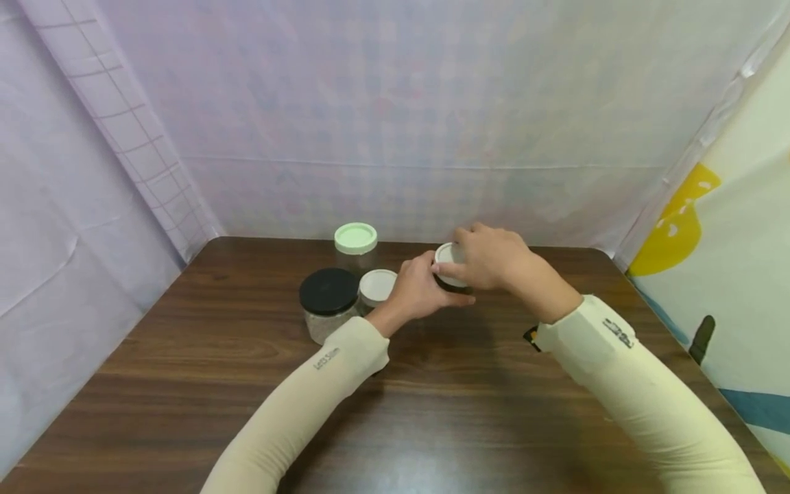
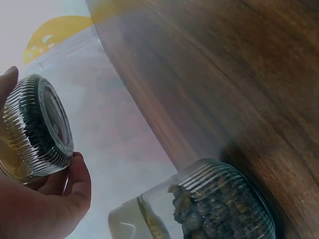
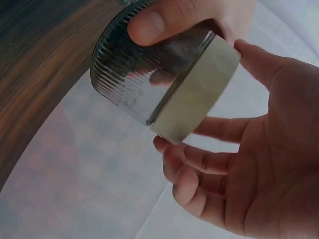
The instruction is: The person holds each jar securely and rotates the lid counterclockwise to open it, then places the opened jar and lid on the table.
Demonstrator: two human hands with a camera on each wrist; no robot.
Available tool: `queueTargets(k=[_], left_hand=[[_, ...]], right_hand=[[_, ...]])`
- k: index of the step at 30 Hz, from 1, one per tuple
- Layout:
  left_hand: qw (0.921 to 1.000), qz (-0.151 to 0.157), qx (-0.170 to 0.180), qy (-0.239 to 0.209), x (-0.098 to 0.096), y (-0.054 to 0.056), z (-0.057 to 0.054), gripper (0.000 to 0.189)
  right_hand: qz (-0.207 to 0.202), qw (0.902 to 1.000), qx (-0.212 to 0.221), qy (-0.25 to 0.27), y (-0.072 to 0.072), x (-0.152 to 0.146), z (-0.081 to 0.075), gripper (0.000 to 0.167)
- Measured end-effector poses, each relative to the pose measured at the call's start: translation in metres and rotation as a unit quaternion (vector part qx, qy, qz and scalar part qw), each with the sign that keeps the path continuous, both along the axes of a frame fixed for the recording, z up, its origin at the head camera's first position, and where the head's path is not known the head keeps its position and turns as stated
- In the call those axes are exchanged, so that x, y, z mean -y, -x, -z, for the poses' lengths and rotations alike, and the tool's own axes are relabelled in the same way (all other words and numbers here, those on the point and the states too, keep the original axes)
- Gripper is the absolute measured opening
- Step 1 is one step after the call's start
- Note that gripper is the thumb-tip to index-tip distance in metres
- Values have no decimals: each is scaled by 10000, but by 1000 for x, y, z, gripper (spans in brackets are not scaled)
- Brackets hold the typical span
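My left hand (image 1: pixel 418 288) grips a ribbed glass jar (image 3: pixel 132 74) by its body, holding it off the table. Something dark lies inside, toward the base. The jar's white lid (image 3: pixel 202 84) is on its mouth, and my right hand (image 1: pixel 496 257) pinches that lid by the rim between thumb and fingers. In the left wrist view the round glass base (image 2: pixel 56 119) faces away from the palm. Just left of my left hand stands a smaller white-lidded jar (image 1: pixel 378 285), partly hidden by that hand.
A wide jar with a black lid (image 1: pixel 329 291) and a taller jar with a pale green lid (image 1: pixel 355 237) stand nearby on the brown wooden table (image 1: pixel 204 357). Brown lumps fill a jar (image 2: pixel 214 209) in the left wrist view. A cloth wall (image 1: pixel 395 123) rises behind the table's far edge.
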State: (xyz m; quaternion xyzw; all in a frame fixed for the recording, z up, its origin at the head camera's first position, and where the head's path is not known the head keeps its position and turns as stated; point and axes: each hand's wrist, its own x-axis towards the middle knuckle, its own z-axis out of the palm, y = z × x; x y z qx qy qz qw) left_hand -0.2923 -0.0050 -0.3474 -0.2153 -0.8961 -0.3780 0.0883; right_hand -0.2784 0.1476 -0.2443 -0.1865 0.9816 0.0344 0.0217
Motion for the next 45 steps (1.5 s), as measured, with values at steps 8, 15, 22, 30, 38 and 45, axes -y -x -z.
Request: queueTargets(k=[8,15,22,30,38,45], left_hand=[[9996,198,23,189,2,0,1,89],[9998,135,66,104,3,-1,4,97],[9997,169,82,135,3,0,8,97],[9999,62,98,23,2,2,8,84],[9998,193,69,30,0,1,7,84],[9991,353,101,204,0,1,8,90]], right_hand=[[-779,9960,343,281,2,-6,0,64],[-1350,9890,444,410,2,-9,0,61],[-1556,9846,668,431,0,-9,-3,66],[-590,9976,81,342,2,-5,-1,67],[-385,9991,143,-113,2,-1,7,77],[-940,9947,410,18,5,-5,5,64]])
